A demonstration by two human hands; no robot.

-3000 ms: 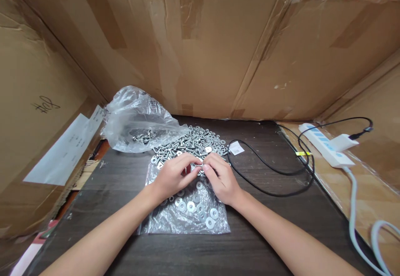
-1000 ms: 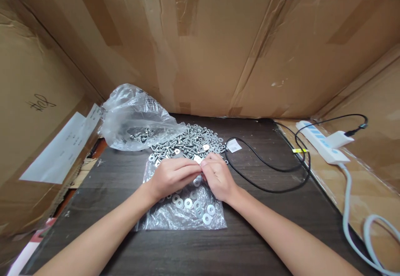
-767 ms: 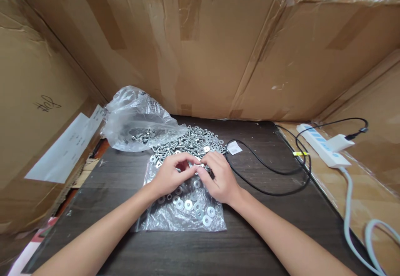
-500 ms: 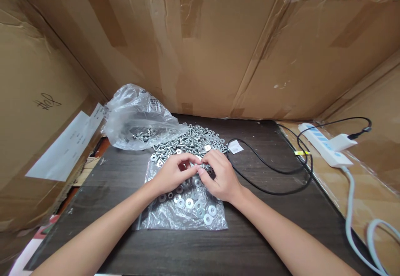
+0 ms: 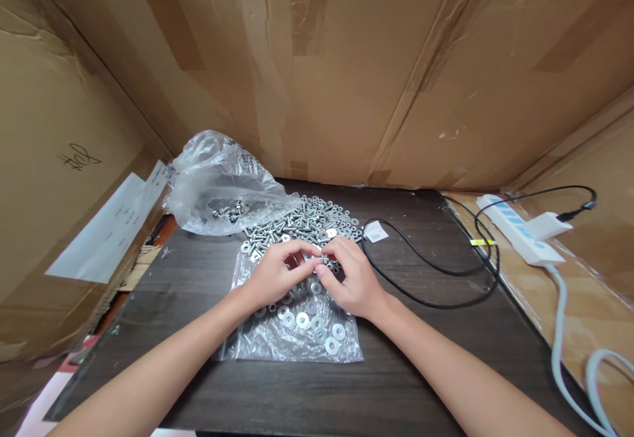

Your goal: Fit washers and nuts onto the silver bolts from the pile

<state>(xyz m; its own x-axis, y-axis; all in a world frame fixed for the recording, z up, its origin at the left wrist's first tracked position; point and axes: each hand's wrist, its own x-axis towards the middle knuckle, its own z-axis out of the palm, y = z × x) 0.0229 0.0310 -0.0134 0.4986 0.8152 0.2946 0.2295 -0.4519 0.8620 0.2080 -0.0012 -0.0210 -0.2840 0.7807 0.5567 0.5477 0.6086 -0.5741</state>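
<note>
Small silver metal bolt (image 5: 317, 261), pinched between the left hand (image 5: 275, 280) and right hand (image 5: 352, 280), is hovering over the flat clear plastic bag of washers (image 5: 297, 335); rigid, light and probably slippery, it is calling for a fingertip grip at head and shank.

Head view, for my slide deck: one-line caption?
Left hand and right hand pinch small hardware above washers on plastic.

place: small makeshift work corner | walls: big taped cardboard sheets (image 5: 317, 80) all around | surface (image 5: 307, 391): dark wood | on it: pile of screws (image 5: 302, 222), washers (image 5: 312, 325) on a plastic bag | side: power strip (image 5: 518, 235), black cable (image 5: 436, 272)
</note>
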